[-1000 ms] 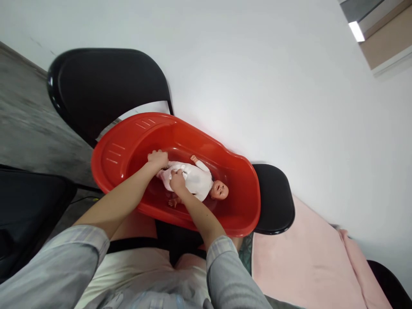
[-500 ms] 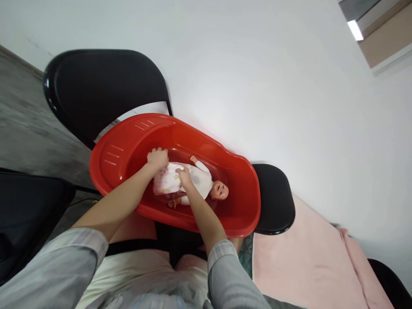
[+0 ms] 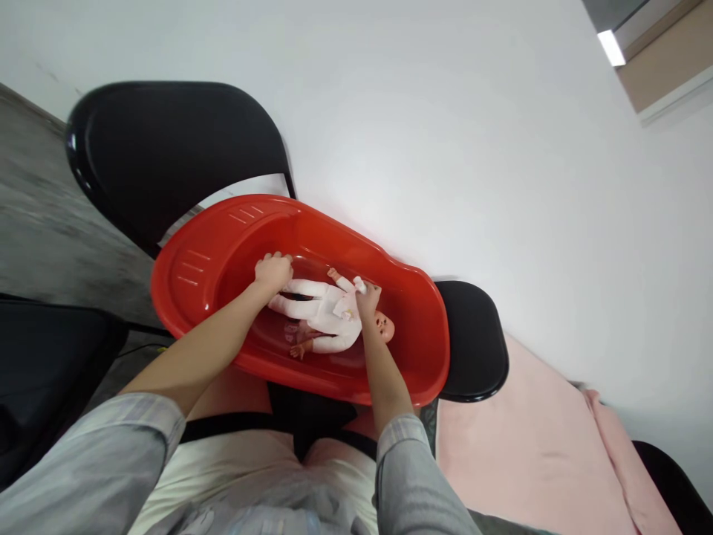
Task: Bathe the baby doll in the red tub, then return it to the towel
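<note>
A baby doll [image 3: 324, 315] in a white suit lies on its back inside a red plastic baby tub [image 3: 223, 249], head to the right. My left hand [image 3: 272, 271] is closed around the doll's feet at the left end. My right hand [image 3: 368, 299] is pinched on white cloth of the suit at the doll's chest, close to its head [image 3: 385, 327]. The doll's legs lie stretched out straight.
The tub rests on black chairs, one [image 3: 167, 148] at the back left and another [image 3: 473, 342] at the right. A pink blanket [image 3: 518, 461] lies at the lower right. A white wall stands behind. My lap is below the tub.
My right hand moved from the doll's waist up to its chest, pulling the suit cloth along. The bunched cloth at the legs is now drawn smooth. My left hand stayed at the feet.
</note>
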The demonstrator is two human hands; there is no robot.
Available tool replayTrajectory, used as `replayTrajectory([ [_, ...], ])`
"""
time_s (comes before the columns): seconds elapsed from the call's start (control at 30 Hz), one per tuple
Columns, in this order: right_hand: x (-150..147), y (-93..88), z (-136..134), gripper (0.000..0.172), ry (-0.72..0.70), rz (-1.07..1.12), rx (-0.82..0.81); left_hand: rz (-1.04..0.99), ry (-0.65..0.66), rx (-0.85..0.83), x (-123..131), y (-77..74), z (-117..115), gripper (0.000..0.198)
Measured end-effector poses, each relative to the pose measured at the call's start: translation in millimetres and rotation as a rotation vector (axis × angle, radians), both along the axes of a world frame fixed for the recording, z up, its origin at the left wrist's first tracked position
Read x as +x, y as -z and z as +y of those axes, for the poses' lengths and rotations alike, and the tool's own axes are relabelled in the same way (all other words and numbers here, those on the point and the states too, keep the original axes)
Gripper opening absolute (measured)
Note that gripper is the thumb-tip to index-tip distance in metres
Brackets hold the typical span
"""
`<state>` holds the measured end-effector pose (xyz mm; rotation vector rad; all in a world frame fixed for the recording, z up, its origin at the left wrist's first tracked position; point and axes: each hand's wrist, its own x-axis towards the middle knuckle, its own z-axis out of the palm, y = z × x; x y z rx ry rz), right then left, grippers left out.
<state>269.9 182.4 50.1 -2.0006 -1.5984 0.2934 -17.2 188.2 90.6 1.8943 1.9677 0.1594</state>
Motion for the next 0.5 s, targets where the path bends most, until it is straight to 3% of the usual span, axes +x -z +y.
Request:
replayTrajectory([
  [0.13, -18, 29.7, -18, 0.056, 0.130, -0.128, -0.250, -0.004, 0.007, -0.019, 1, -1.1, -1, 0.052],
  [0.23, -35, 43.2, -23, 0.064, 0.147, -0.142, -0.344, -0.001, 0.010, -0.028, 2, 1.0, -1, 0.052],
  [0.33, -56, 48.6, -17, 0.067, 0.089, -0.099, -0.372, 0.005, 0.012, -0.040, 3, 3.5, 0, 0.052],
  [0.5, -106, 54.5, -3, 0.079, -0.122, -0.033, -0.351, 0.018, 0.001, -0.046, 3, 5.2, 1, 0.051],
])
